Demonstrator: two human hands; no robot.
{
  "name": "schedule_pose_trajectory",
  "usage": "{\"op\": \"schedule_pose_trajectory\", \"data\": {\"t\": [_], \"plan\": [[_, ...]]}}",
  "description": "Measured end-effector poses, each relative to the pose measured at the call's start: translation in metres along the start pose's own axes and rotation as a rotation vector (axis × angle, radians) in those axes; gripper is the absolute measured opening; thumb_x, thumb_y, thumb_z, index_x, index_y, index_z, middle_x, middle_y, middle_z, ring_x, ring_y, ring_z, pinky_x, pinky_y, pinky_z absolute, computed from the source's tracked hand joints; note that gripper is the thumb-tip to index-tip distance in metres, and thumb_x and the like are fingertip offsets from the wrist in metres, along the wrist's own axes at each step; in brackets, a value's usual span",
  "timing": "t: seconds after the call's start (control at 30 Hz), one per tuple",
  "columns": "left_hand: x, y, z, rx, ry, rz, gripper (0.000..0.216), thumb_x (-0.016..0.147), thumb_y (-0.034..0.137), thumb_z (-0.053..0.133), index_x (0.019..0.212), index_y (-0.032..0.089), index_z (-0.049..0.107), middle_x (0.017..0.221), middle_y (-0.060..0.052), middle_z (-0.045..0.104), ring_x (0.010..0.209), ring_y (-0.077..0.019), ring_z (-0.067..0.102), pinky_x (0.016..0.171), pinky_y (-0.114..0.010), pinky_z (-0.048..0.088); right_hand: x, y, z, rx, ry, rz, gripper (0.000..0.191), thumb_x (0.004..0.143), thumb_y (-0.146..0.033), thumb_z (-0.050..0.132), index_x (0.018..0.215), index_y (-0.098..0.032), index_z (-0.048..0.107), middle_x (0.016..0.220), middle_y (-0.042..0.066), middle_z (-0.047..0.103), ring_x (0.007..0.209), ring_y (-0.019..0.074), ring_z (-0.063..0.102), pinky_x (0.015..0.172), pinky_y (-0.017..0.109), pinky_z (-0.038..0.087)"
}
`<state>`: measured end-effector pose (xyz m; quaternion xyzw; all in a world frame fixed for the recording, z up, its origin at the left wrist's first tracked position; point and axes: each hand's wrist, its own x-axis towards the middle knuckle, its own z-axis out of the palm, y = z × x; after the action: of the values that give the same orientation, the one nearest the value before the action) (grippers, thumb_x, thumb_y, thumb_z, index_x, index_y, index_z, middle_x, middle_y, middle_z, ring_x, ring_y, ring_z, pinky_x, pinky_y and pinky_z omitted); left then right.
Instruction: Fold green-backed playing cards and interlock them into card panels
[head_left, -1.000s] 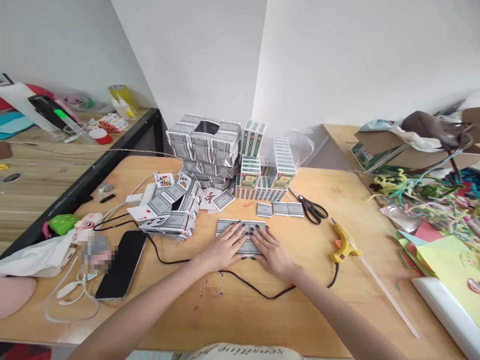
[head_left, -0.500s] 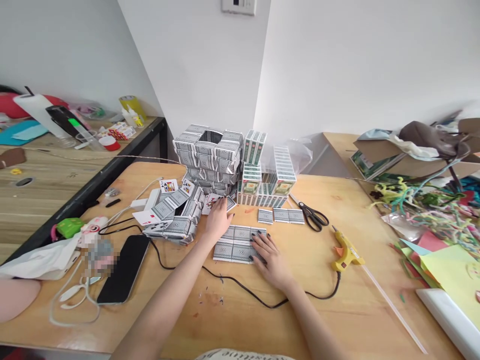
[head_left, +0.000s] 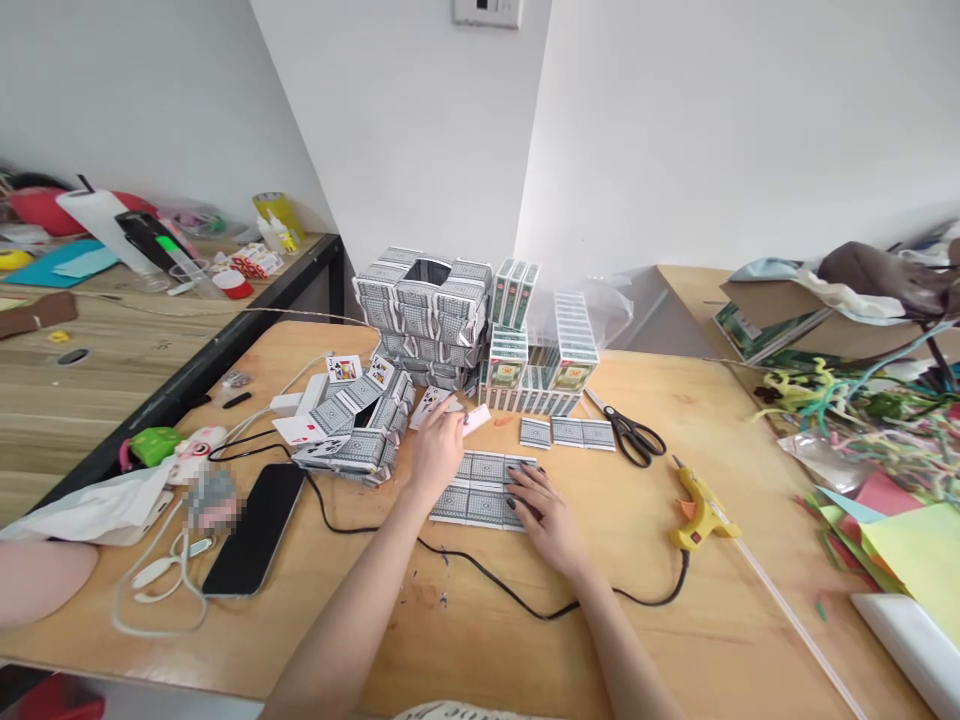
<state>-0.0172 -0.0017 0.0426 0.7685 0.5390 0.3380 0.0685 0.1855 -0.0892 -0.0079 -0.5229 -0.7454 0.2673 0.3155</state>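
Observation:
My left hand (head_left: 441,448) is closed on a playing card (head_left: 478,418), whose pale face sticks out to the right of the fingers. Just behind that hand lie face-up cards (head_left: 426,407). My right hand (head_left: 546,508) rests with fingers spread on the right side of a flat panel of joined cards (head_left: 480,508), patterned backs up. Beyond the panel are a single folded card piece (head_left: 535,432) and a joined pair (head_left: 583,432). To the left stands a low box made of folded cards (head_left: 367,450), with loose cards (head_left: 330,415) lying across its top.
A tall card-built structure (head_left: 420,310) and stacked green card boxes (head_left: 540,375) stand at the back. Black-handled scissors (head_left: 636,437) and a yellow glue gun (head_left: 703,512) lie right, its cord crossing the front. A phone (head_left: 255,530) lies left; coloured paper (head_left: 911,560) lies far right.
My left hand has lifted a card from the pile behind the panel and turned it so its pale face shows. My right hand stays on the panel, shifted slightly. The view has turned a little left.

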Motion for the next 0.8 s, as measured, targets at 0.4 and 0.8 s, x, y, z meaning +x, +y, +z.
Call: {"op": "schedule_pose_trajectory", "data": {"t": [0.4, 0.8], "plan": [[-0.065, 0.039, -0.018, -0.286, -0.207, -0.194, 0.027, 0.084, 0.027, 0.045, 0.108, 0.024, 0.057, 0.105, -0.007, 0.059, 0.100, -0.0220, 0.053, 0.089, -0.041, 0.044, 0.016, -0.024, 0.013, 0.161, 0.150, 0.158, 0.020, 0.083, -0.033, 0.047, 0.088, -0.025, 0.065, 0.088, 0.003, 0.069, 0.091, 0.0223, 0.063, 0.104, 0.048, 0.029], [-0.081, 0.012, -0.029, 0.060, -0.357, -0.478, 0.051, 0.053, 0.019, 0.071, 0.101, 0.014, 0.051, 0.092, -0.013, 0.060, 0.093, -0.0318, 0.056, 0.077, -0.042, 0.045, 0.033, -0.008, 0.005, -0.033, 0.154, 0.080, 0.033, 0.087, -0.024, 0.035, 0.108, -0.021, 0.060, 0.108, 0.010, 0.062, 0.110, 0.0246, 0.051, 0.093, 0.045, 0.043]]}}
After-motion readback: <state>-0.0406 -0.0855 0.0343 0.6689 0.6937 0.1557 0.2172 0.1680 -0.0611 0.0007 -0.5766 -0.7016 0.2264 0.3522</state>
